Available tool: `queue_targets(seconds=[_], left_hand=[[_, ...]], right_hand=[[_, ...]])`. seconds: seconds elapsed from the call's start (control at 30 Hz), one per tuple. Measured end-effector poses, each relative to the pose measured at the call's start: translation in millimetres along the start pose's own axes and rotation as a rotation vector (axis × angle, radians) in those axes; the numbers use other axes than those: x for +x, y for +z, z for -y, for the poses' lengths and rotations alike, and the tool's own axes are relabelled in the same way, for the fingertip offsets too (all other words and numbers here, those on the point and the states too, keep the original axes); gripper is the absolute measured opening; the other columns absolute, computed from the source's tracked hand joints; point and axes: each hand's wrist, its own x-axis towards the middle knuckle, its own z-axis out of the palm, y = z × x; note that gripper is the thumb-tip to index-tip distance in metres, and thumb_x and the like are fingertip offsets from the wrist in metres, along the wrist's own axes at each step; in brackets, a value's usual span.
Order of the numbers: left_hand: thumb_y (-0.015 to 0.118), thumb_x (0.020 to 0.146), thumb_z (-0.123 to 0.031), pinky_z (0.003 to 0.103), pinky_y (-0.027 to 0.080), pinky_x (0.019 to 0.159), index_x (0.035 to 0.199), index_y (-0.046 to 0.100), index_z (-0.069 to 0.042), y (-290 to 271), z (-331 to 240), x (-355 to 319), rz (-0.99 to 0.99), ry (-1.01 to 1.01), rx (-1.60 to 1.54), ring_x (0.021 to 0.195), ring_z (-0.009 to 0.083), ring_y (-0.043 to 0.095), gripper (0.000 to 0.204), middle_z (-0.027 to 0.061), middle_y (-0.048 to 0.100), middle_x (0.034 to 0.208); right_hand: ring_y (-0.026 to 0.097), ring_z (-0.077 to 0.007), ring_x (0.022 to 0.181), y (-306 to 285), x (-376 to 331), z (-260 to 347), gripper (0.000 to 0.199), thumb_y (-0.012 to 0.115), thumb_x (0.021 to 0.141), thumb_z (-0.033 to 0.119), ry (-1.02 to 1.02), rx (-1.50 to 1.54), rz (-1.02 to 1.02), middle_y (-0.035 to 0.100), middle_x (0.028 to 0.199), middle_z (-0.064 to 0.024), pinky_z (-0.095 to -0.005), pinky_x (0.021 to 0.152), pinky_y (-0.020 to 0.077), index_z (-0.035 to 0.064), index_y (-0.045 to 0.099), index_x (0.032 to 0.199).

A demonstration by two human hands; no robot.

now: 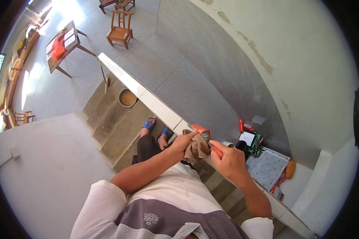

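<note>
My left hand (182, 144) is closed on a brown cloth (198, 147), bunched up above the white-tiled ledge. Close on its right, my right hand (230, 160) grips a tool with a red handle (216, 151). A small grey part lies between the handle and the cloth; I cannot make out the tool's working end or whether the cloth touches it. Just beyond both hands, an orange container (202, 129) is partly hidden by them.
The tiled ledge (161, 106) runs diagonally beside concrete stairs (107, 129), where I stand in blue sandals. A round basin (127, 98) with tan contents sits on a step. Past the ledge lie a patterned sheet (267, 166) and clutter. A chair (120, 32) and table (64, 44) stand farther off.
</note>
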Motion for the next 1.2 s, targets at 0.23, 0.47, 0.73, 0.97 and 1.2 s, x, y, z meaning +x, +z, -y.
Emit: queue_targets(seconds=[0.23, 0.47, 0.73, 0.97, 1.2], left_hand=[[0.059, 0.096, -0.027, 0.038, 0.056, 0.081, 0.107, 0.059, -0.002, 1, 9, 2, -0.048, 0.053, 0.051, 0.09, 0.0234, 0.066, 0.028, 0.0113, 0.065, 0.1], [0.057, 0.096, -0.027, 0.041, 0.058, 0.077, 0.114, 0.052, 0.001, 1, 13, 4, -0.052, 0.055, 0.051, 0.09, 0.0265, 0.067, 0.033, 0.015, 0.063, 0.104], [0.061, 0.094, -0.025, 0.035, 0.055, 0.081, 0.107, 0.061, -0.003, -1, 6, 3, -0.04, 0.02, 0.02, 0.091, 0.0216, 0.066, 0.026, 0.0093, 0.066, 0.099], [0.062, 0.094, -0.027, 0.036, 0.055, 0.083, 0.118, 0.053, -0.001, 7, -3, -5, -0.077, -0.019, 0.045, 0.094, 0.0223, 0.066, 0.036, 0.0108, 0.065, 0.103], [0.057, 0.096, -0.028, 0.042, 0.058, 0.076, 0.115, 0.051, 0.002, 2, 11, 2, -0.044, 0.01, 0.025, 0.091, 0.0259, 0.066, 0.036, 0.0156, 0.063, 0.105]], right_hand=[[0.065, -0.0314, 0.062, 2, -3, 1, 0.031, 0.064, 0.079, 0.019, -0.059, -0.019, -0.019, 0.066, 0.068, -0.0138, -0.0411, 0.057, 0.051, 0.0129, 0.068, 0.109], [0.065, -0.0313, 0.061, -4, -8, 2, 0.03, 0.064, 0.079, 0.018, -0.061, -0.066, 0.003, 0.066, 0.066, -0.0127, -0.041, 0.057, 0.0507, 0.0124, 0.068, 0.107], [0.065, -0.0315, 0.062, -2, -4, 3, 0.03, 0.064, 0.079, 0.019, -0.039, -0.032, 0.001, 0.066, 0.067, -0.0136, -0.0407, 0.058, 0.051, 0.0133, 0.069, 0.108], [0.066, -0.0326, 0.064, -2, 4, 4, 0.031, 0.063, 0.08, 0.021, 0.011, -0.042, 0.027, 0.066, 0.068, -0.015, -0.0409, 0.06, 0.0517, 0.0143, 0.069, 0.109], [0.066, -0.033, 0.067, -2, -11, -3, 0.03, 0.062, 0.081, 0.023, 0.066, 0.028, -0.006, 0.067, 0.072, -0.0161, -0.0411, 0.062, 0.0523, 0.0156, 0.07, 0.109]])
